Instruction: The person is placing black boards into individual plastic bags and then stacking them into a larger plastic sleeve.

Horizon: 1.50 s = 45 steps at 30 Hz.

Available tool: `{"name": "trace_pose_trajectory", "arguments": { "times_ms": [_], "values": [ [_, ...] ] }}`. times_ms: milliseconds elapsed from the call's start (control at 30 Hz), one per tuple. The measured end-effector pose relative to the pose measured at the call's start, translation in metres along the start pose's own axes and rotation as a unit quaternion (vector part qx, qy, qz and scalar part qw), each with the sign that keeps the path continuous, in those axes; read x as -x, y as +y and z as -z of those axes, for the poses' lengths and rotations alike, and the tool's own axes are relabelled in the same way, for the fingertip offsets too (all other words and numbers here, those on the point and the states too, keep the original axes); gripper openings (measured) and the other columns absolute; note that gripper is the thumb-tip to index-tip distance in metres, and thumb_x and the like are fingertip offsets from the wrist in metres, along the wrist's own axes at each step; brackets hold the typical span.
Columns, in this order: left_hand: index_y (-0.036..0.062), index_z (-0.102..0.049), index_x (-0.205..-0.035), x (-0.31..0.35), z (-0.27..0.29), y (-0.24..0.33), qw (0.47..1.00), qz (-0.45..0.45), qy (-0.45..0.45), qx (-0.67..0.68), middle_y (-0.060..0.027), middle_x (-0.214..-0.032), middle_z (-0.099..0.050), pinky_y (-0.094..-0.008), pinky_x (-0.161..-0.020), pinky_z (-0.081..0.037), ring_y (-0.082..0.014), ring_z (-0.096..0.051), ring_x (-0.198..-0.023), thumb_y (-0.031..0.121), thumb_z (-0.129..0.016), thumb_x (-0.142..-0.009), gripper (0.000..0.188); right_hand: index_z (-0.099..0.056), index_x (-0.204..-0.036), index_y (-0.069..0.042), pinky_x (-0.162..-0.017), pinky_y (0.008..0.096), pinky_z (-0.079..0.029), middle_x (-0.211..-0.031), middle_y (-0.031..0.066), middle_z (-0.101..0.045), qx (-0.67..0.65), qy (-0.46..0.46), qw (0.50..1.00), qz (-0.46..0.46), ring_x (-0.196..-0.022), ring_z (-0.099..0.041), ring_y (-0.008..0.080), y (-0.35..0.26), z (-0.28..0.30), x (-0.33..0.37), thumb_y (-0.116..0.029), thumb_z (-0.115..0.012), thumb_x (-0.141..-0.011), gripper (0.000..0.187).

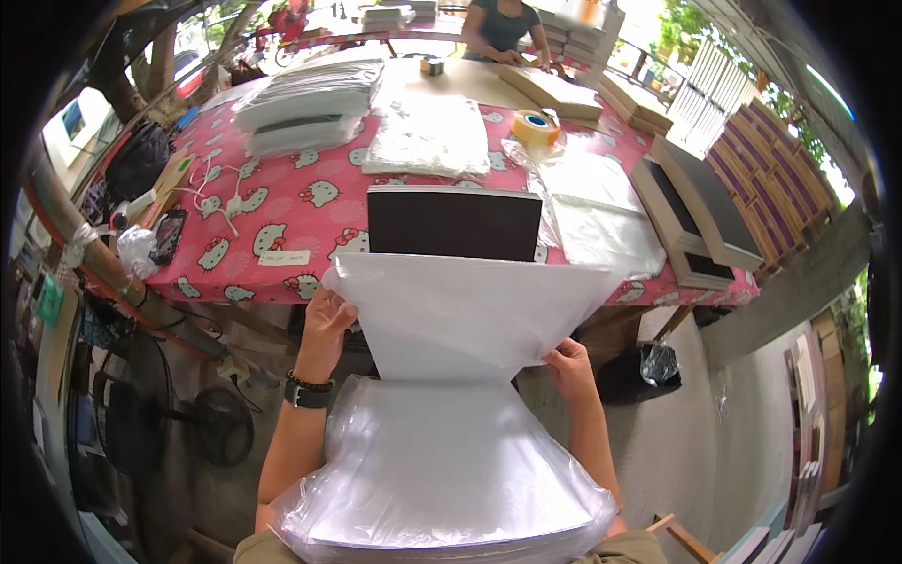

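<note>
A white flat panel, seemingly in a clear plastic sleeve, is held up between my hands at the table's near edge. My left hand grips its left side, thumb bent over the edge. Lower down, my right hand pinches the right side near the bottom corner. Just behind the panel, a black rectangular board with a pale top edge shows; its lower part is hidden. On my lap lies a stack of white sheets in clear plastic, below the panel.
The table wears a pink patterned cloth. On it are plastic-wrapped stacks, clear plastic bags, a tape roll, a phone and long boxes. A black bin stands below right; a person works across the table.
</note>
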<state>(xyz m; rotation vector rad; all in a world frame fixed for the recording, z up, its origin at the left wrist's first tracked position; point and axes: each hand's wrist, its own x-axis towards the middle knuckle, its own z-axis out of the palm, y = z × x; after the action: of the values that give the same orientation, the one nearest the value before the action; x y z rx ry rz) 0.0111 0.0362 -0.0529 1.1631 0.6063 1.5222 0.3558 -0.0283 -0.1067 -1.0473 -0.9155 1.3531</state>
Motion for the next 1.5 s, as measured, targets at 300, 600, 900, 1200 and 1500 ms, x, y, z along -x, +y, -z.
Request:
{"name": "trace_pose_trajectory", "arguments": {
  "times_ms": [300,600,900,1200,1500],
  "values": [
    [0.0047,-0.060,-0.080,0.017,0.043,-0.052,0.988,0.138,0.054,-0.032,0.0036,-0.070,-0.055,-0.0187,-0.058,-0.037,-0.0051,-0.046,-0.063,0.015,-0.059,-0.080,0.010,-0.058,-0.088,0.003,-0.067,0.0198,-0.041,-0.081,0.0014,-0.059,0.075,0.047,0.993,0.082,-0.071,-0.052,0.0061,-0.008,-0.018,0.003,-0.002,-0.057,-0.077,0.012],
    [0.0013,-0.060,-0.088,0.010,0.002,-0.009,0.998,0.034,0.050,-0.009,0.0049,-0.080,-0.051,-0.0180,-0.068,-0.037,-0.0032,-0.045,-0.074,0.009,-0.063,-0.076,0.014,-0.057,-0.090,0.003,-0.067,0.0201,-0.042,-0.082,0.0010,-0.058,0.069,0.048,0.992,0.092,-0.072,-0.052,0.0059,0.003,-0.019,0.007,0.001,-0.055,-0.078,0.012],
    [0.0004,-0.056,-0.069,0.052,0.041,-0.064,0.967,0.025,0.059,-0.247,0.0028,-0.064,-0.047,-0.0200,-0.053,-0.035,-0.0048,-0.042,-0.060,0.005,-0.066,-0.070,0.011,-0.059,-0.084,0.000,-0.066,0.0189,-0.041,-0.074,0.0003,-0.059,0.145,0.068,0.985,0.059,-0.070,-0.053,0.0056,0.031,0.002,-0.003,0.003,-0.054,-0.076,0.011],
    [0.0023,-0.064,-0.075,0.088,0.048,0.010,0.936,0.090,-0.098,-0.327,-0.0054,-0.071,-0.056,-0.0232,-0.059,-0.042,-0.0132,-0.054,-0.067,-0.002,-0.069,-0.058,0.017,-0.061,-0.074,0.002,-0.058,0.0228,-0.040,-0.064,0.0020,-0.052,0.253,-0.098,0.962,0.035,-0.065,-0.050,0.0080,-0.015,-0.006,0.043,0.011,-0.052,-0.066,0.015],
    [0.0023,-0.061,-0.097,0.095,0.053,0.011,0.923,0.247,-0.143,-0.257,-0.0084,-0.100,-0.052,-0.0260,-0.079,-0.036,-0.0163,-0.048,-0.092,0.007,-0.058,-0.073,0.025,-0.058,-0.093,0.002,-0.064,0.0221,-0.044,-0.083,0.0039,-0.060,0.102,-0.071,0.986,-0.108,-0.073,-0.055,0.0096,0.024,0.018,0.048,-0.003,-0.058,-0.076,0.018]
  ]
}}
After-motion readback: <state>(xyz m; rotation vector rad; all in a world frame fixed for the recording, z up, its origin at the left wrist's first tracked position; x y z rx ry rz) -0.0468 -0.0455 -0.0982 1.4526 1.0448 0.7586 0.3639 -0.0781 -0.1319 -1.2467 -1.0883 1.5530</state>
